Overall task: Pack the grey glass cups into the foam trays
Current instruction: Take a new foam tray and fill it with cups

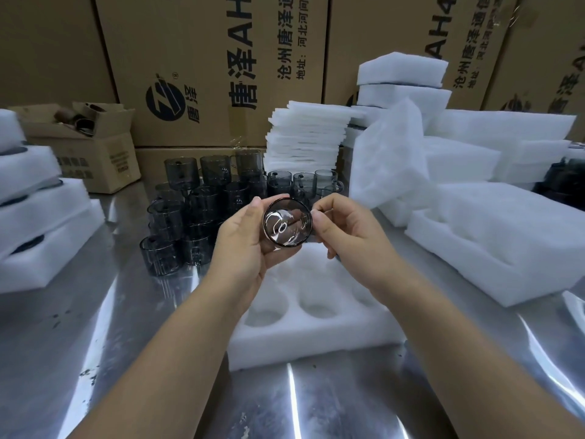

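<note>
Over the foam tray [316,340], left hand [243,245] grips grey cup [287,224].

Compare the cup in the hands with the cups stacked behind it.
The held cup lies tipped, a round end facing the camera, held by the left hand and right hand; the stacked cups stand upright on the steel table. The held cup looks clearer; the stacked cups look darker. Both are grey glass.
</note>
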